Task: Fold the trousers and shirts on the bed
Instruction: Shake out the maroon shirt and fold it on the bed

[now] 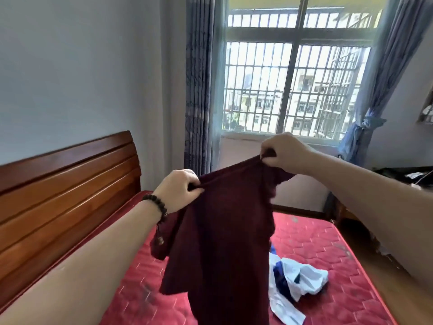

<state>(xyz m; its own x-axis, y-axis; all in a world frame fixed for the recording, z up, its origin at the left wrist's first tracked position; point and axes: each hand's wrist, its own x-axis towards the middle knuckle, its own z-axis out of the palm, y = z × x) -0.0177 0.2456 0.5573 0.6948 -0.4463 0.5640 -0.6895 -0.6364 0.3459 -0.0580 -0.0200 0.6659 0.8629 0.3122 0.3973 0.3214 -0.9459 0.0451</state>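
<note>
While my left hand [179, 191] and right hand [284, 152] pinch the maroon shirt [220, 231] aloft, its hem risks snagging the white-and-blue garment [297, 280].

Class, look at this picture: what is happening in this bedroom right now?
A person is holding up a dark maroon fabric garment over a bed with a red quilted mattress. The left hand and the right hand each pinch its top edge, so it hangs spread between them, not yet folded. A crumpled white and blue garment lies unfolded on the mattress behind it.
</note>
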